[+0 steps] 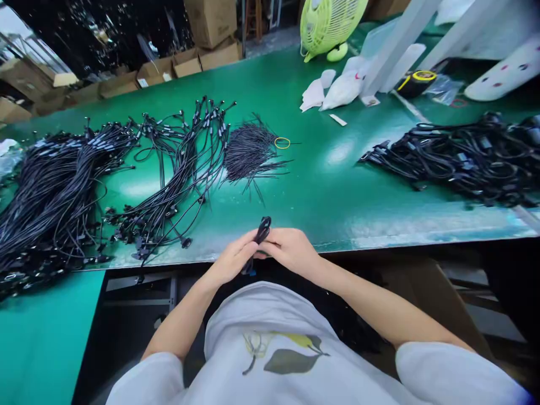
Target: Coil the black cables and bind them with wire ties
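A black cable (264,228), folded into a short coiled bundle, is held upright just off the table's front edge. My left hand (234,257) is closed round its left side, thumb and fingers pinching it. My right hand (295,250) meets it from the right, fingertips closed against the bundle; whether a twist tie lies between them I cannot tell. Beyond my hands lies a pile of thin black ties (248,149), with a yellow rubber band (282,143) at its right. Left of that pile, loose black cables (185,169) with connectors are spread out.
A larger heap of straight black cables (54,185) covers the left end of the green table (307,185). Bundled cables (464,157) are piled at the right. A green fan (331,25), white packets (343,90) and a tape measure (415,84) stand at the back near a grey post.
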The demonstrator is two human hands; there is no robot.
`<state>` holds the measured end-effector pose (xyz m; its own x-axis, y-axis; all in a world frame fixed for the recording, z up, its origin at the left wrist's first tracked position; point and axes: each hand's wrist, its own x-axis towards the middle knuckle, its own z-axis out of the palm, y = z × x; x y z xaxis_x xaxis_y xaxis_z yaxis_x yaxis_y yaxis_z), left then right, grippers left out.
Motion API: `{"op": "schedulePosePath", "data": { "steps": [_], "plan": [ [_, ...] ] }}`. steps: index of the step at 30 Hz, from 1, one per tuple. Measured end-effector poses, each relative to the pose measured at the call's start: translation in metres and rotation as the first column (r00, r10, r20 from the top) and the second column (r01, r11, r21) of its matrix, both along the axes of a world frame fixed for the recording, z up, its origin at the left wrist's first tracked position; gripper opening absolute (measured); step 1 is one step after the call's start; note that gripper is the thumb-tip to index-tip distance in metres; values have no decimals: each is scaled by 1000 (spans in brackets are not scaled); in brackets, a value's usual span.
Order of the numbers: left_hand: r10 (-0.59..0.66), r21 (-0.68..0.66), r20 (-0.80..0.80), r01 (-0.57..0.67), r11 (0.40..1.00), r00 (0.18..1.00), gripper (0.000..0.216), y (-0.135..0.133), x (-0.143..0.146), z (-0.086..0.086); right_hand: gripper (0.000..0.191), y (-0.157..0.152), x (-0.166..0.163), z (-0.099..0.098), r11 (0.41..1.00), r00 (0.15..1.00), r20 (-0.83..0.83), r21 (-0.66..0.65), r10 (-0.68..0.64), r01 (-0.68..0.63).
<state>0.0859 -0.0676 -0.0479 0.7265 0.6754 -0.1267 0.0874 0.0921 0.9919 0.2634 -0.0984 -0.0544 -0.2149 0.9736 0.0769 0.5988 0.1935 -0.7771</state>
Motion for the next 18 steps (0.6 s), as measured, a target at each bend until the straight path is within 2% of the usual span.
{"op": "schedulePosePath", "data": {
  "steps": [2, 3, 5, 7, 8, 9, 11, 12, 13, 15, 18],
  "plan": [
    [52, -11, -51, -52, 999, 997, 52, 0, 3, -3, 29, -2, 3, 3, 969, 978, 184, 244, -96, 49],
    [89, 42, -98, -85, 996, 991, 49, 1, 4, -3, 31, -3, 6, 6, 936, 958, 248, 350, -141, 47],
    [181, 258, -204, -125, 958, 962, 42, 7, 6, -3, 30, -3, 12, 16, 846, 912, 320, 531, -258, 52],
    [253, 539, -292, -59, 840, 923, 38, 15, 8, -4, 22, -3, 17, 26, 770, 862, 392, 638, -323, -1],
    [276, 659, -330, 11, 752, 903, 37, 19, 8, -5, 24, -2, 20, 29, 762, 837, 450, 644, -311, -63],
    [294, 749, -361, 87, 656, 885, 36, 23, 8, -7, 31, 0, 21, 30, 782, 809, 521, 610, -272, -130],
    [310, 843, -402, 216, 493, 861, 33, 30, 9, -12, 36, 5, 23, 26, 874, 741, 659, 430, -131, -227],
    [308, 857, -419, 260, 444, 854, 32, 33, 10, -15, 34, 8, 24, 22, 918, 716, 696, 319, -60, -234],
    [297, 858, -435, 292, 422, 850, 33, 35, 10, -18, 31, 10, 24, 17, 947, 703, 711, 223, 5, -232],
    [261, 838, -469, 332, 433, 843, 41, 39, 11, -20, 30, 14, 22, 7, 960, 702, 705, 117, 100, -254],
    [225, 800, -533, 400, 447, 815, 51, 42, 12, -19, 23, 18, 15, -4, 938, 702, 700, 144, 128, -314]
  ]
}}
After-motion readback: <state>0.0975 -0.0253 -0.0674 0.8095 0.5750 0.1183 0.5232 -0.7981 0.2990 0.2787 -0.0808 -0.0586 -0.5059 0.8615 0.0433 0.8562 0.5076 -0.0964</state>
